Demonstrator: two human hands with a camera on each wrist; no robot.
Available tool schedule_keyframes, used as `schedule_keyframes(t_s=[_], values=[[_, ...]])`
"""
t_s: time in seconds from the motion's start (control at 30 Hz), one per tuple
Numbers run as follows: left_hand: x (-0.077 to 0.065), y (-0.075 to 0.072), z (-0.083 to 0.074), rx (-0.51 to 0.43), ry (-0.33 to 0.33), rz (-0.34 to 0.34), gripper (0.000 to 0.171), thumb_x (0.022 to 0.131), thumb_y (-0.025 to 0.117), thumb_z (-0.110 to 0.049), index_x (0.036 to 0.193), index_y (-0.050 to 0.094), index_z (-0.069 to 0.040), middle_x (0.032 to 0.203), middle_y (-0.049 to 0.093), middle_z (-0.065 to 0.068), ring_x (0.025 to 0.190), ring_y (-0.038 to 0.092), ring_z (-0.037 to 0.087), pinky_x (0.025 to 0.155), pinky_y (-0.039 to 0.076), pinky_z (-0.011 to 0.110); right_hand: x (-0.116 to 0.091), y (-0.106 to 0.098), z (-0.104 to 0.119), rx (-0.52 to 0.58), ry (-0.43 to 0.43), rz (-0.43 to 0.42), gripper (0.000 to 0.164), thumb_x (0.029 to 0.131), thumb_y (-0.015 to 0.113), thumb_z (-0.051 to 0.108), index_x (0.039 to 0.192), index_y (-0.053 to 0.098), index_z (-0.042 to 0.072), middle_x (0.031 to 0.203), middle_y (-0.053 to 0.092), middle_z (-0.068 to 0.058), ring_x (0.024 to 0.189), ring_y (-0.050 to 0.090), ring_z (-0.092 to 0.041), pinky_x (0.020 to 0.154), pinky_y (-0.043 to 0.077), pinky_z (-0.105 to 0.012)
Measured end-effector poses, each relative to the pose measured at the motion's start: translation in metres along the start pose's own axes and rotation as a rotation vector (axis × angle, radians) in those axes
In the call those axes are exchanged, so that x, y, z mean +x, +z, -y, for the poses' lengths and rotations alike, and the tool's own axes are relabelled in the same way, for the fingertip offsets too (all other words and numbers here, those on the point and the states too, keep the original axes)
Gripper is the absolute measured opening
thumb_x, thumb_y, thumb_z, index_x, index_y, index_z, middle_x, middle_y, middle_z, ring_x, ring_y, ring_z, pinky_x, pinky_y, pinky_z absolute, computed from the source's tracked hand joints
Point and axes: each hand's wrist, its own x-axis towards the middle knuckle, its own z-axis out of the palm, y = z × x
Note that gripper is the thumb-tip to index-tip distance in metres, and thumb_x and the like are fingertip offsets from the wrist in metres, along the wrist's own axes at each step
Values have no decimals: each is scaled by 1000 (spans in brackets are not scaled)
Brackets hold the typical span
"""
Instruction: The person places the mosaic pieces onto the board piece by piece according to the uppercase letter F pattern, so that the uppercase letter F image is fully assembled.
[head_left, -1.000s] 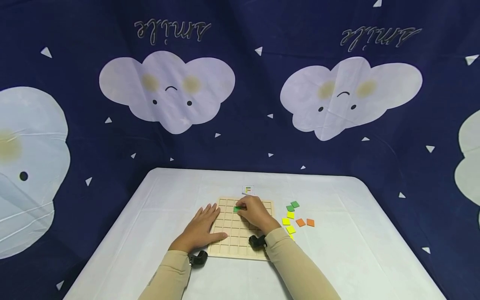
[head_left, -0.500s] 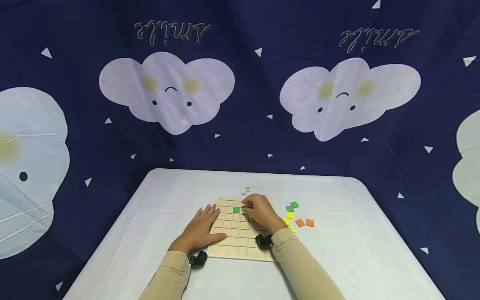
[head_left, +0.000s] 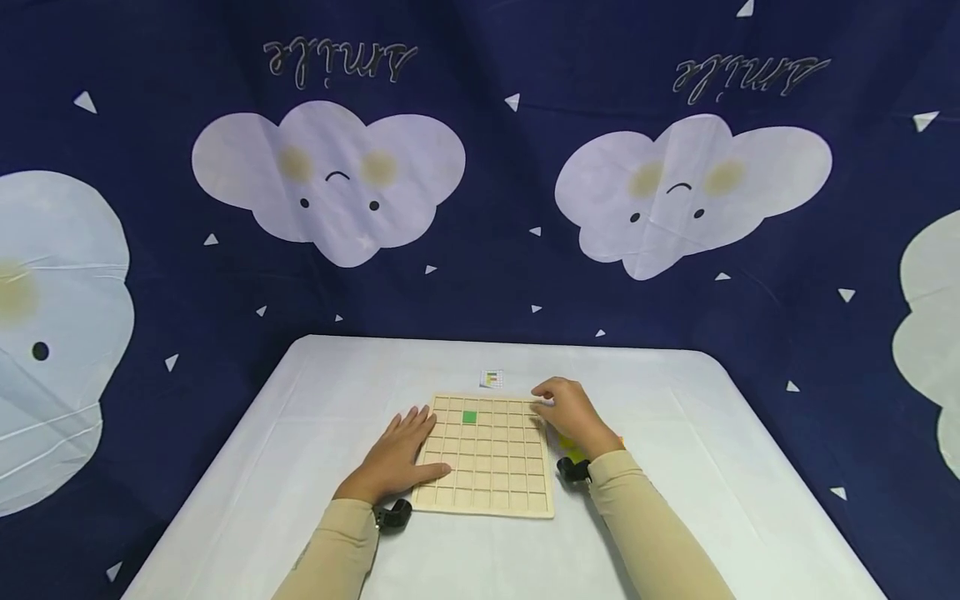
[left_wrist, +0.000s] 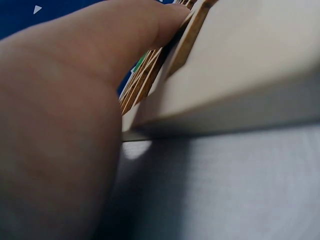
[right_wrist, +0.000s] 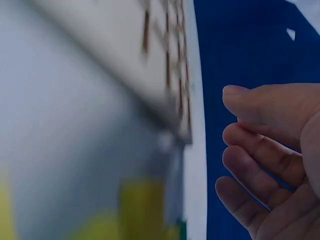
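A pale wooden grid board (head_left: 487,475) lies on the table. One green square tile (head_left: 469,417) sits in a cell of its second row from the far side. Fingers spread, my left hand (head_left: 392,462) rests on the board's left edge with the thumb over its surface. My right hand (head_left: 573,417) hovers by the far right corner; its fingers are loosely bent and hold nothing in the right wrist view. Beneath it, yellow tiles (head_left: 570,450) show in part, blurred in the right wrist view. The hand and wrist hide most of the loose tiles.
A small printed card (head_left: 492,379) with a coloured grid pattern lies beyond the board's far edge. White cloth covers the table (head_left: 697,500). A dark blue cloud-print cloth (head_left: 510,183) hangs behind it. Each wrist wears a small black camera.
My right hand has let go of the green tile, leaving it in its cell, and moved right to beyond the board's edge, over the loose tiles. My left hand has stayed in place.
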Motion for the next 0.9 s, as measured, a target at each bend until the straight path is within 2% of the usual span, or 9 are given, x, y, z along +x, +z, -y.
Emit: schedule_keyframes(t_s=[0.13,0.4,0.6,0.73,0.9], values=[[1,0,1,-6,0,-7,106,88,66,-73,163,38,-4,171,25,12,159,15,29,128,6,47,-7,-10,-18,-37,1,-11,22,91,84,7,111,78,0,112,73,-12,104,70,-33,92,59,-48],[0,0,3,12,12,-2,106,89,65,-73,164,36,-4,171,24,13,159,14,29,128,6,46,-19,-28,-42,-77,78,68,35,88,85,3,123,76,5,131,68,-14,129,57,-40,112,43,-57],[0,0,2,8,20,-11,105,89,66,-72,163,37,-3,171,25,14,158,15,30,127,6,47,-22,-35,-52,-46,119,109,38,88,77,-5,125,75,3,133,67,-16,131,56,-41,112,43,-57],[0,0,2,17,23,-11,105,89,65,-73,163,37,-4,171,26,13,158,15,30,127,6,47,-24,-35,-60,-27,115,102,42,84,71,-11,122,77,4,131,68,-15,129,59,-39,111,45,-56],[1,2,3,22,16,-12,106,89,65,-74,163,37,-4,171,25,12,158,16,29,127,7,46,-25,-35,-64,-24,92,95,39,82,71,-11,117,79,5,126,70,-13,124,62,-38,108,47,-57]])
